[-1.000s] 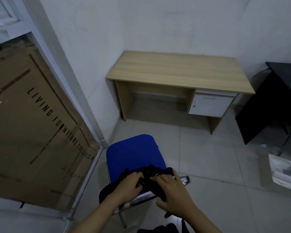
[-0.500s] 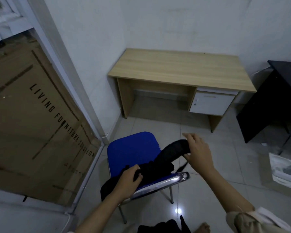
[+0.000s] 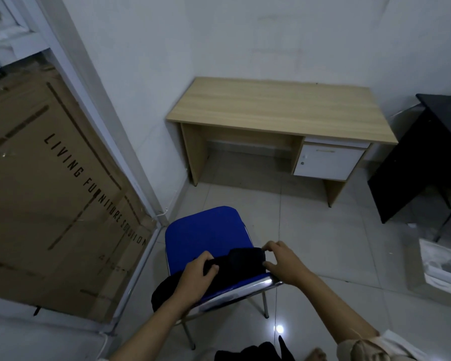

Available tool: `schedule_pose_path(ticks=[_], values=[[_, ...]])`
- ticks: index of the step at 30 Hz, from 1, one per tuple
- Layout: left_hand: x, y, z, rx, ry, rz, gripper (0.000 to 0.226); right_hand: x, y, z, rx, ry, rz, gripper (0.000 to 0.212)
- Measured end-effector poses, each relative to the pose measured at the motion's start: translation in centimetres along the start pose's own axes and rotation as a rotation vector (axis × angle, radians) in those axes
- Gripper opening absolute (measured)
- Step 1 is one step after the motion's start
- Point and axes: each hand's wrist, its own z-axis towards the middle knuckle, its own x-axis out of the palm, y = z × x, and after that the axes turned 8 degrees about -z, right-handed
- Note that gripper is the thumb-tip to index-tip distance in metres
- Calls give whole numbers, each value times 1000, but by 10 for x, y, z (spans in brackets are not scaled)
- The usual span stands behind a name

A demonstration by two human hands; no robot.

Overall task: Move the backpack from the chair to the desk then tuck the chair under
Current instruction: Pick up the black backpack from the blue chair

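Observation:
A black backpack [image 3: 235, 269] lies across the near end of the blue chair [image 3: 206, 233], draped over its chrome backrest edge and hanging down on the left. My left hand [image 3: 197, 278] grips the backpack's left part. My right hand [image 3: 281, 261] pinches its right end with the fingertips. The light wooden desk [image 3: 279, 105] stands in the corner beyond the chair, with a white drawer unit [image 3: 326, 162] under its right side and open leg room on the left.
A large cardboard sheet [image 3: 50, 183] leans behind a glass partition on the left. A black table [image 3: 427, 152] stands at the right. A flat box [image 3: 443, 267] lies on the tiled floor at right. Dark fabric [image 3: 255, 351] shows at the bottom edge.
My right hand had lifted one end of the backpack up and right; it has now come back down onto the chair's near edge. The left hand keeps its grip.

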Motion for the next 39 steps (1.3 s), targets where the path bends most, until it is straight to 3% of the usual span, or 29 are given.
schedule_pose_path(ticks=[9,15,21,24,27,31,35,39], values=[[0,-57,54,-53,10,60,18,-11,-17,-1,-13,-24,89,36],[0,-131,111,-172,-9,-38,23,-36,-39,1,-26,-96,185,46],[7,-211,162,-181,-108,-266,24,-84,-75,3,-28,-159,250,56],[19,-254,185,-187,-109,-503,34,-114,-96,4,-41,-184,276,61],[40,-302,201,-193,-102,-693,30,-145,-119,4,-67,-230,312,65],[71,-352,211,-126,-64,-739,22,-180,-141,4,-105,-295,364,86],[112,-395,222,-10,-83,-756,18,-208,-161,6,-89,-433,259,112],[149,-433,234,83,-72,-800,4,-221,-181,10,-11,-582,226,122]])
